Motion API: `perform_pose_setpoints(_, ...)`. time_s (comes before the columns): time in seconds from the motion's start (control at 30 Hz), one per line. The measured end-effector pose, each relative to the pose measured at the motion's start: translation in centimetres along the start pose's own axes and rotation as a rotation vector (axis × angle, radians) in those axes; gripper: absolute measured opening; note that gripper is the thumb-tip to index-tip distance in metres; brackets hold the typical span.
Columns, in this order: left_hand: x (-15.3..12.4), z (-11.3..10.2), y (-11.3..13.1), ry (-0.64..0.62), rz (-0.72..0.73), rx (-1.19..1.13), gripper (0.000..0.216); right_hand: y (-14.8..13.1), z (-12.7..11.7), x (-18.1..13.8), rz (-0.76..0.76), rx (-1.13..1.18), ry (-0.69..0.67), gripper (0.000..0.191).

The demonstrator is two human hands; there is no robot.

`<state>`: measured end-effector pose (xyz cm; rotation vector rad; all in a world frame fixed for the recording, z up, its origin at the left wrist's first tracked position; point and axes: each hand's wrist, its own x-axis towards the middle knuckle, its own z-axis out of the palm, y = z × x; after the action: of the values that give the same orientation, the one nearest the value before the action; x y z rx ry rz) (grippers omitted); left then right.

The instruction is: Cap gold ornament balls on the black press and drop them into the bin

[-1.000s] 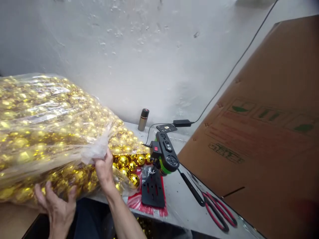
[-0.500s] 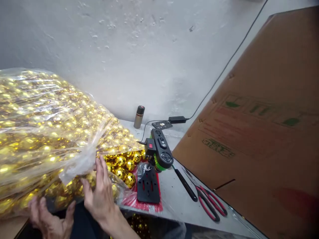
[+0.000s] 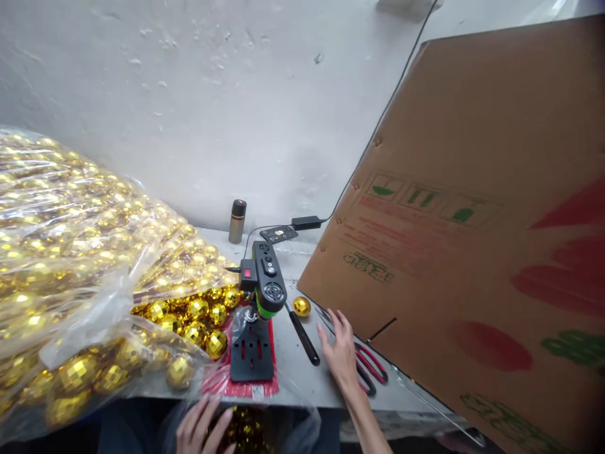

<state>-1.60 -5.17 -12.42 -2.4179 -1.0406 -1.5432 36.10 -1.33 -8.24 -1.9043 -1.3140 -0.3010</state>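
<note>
My right hand (image 3: 339, 348) lies flat on the grey table (image 3: 293, 378), fingers stretched out, between a black-handled tool (image 3: 302, 335) and red-handled scissors (image 3: 371, 366). One loose gold faceted ball (image 3: 301, 306) sits a little beyond its fingertips. My left hand (image 3: 204, 427) hangs below the table's front edge, fingers spread over a clear bag of gold balls (image 3: 246, 432) down there. A big clear plastic bag full of gold balls (image 3: 80, 265) fills the left side, its mouth spilling several balls toward a black and green heat tool on a stand (image 3: 262, 290).
A large brown cardboard box (image 3: 463, 252) leans at the right, close behind the scissors. A small metal canister (image 3: 237, 221), a black adapter (image 3: 306, 222) with its cable and a small circuit board (image 3: 278, 234) sit by the white wall. A red sheet (image 3: 222, 381) lies under the stand.
Both hands let go of the big bag. My right hand moved right onto the table by the scissors; my left dropped below the table edge. The view swung right.
</note>
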Motion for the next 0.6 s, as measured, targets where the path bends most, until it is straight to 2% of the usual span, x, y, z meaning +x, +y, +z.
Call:
perform_pose_setpoints(0.07, 0.2, 0.9, -0.1, -0.099, 0.054, -0.089, 0.050, 0.7, 1.7, 2.3, -0.006, 0.005, -0.078, 0.060)
perform_pose_setpoints(0.17, 1.2, 2.1, 0.7, -0.245, 0.068, -0.214, 0.044, 0.6, 4.2, 3.5, -0.006, 0.009, -0.180, 0.060)
perform_pose_setpoints(0.33, 3.0, 3.4, 2.8, -0.308, 0.052, -0.403, 0.035, -0.1, 5.7, 3.6, 0.016, 0.006, -0.295, 0.058)
perform_pose_setpoints(0.43, 3.5, 3.7, 3.8, -0.382, -0.136, -0.520, 0.032, -0.8, 5.8, 3.8, 0.035, 0.000, -0.322, 0.062)
perform_pose_setpoints(0.53, 4.0, 3.9, 4.7, -0.457, -0.413, -0.623, 0.027, -1.6, 6.1, 3.9, 0.037, 0.016, -0.352, 0.062)
perform_pose_setpoints(0.6, 4.5, 4.1, 5.2, -0.463, -0.595, -0.680, 0.031, -2.1, 6.3, 3.8, 0.039, 0.030, -0.380, 0.061)
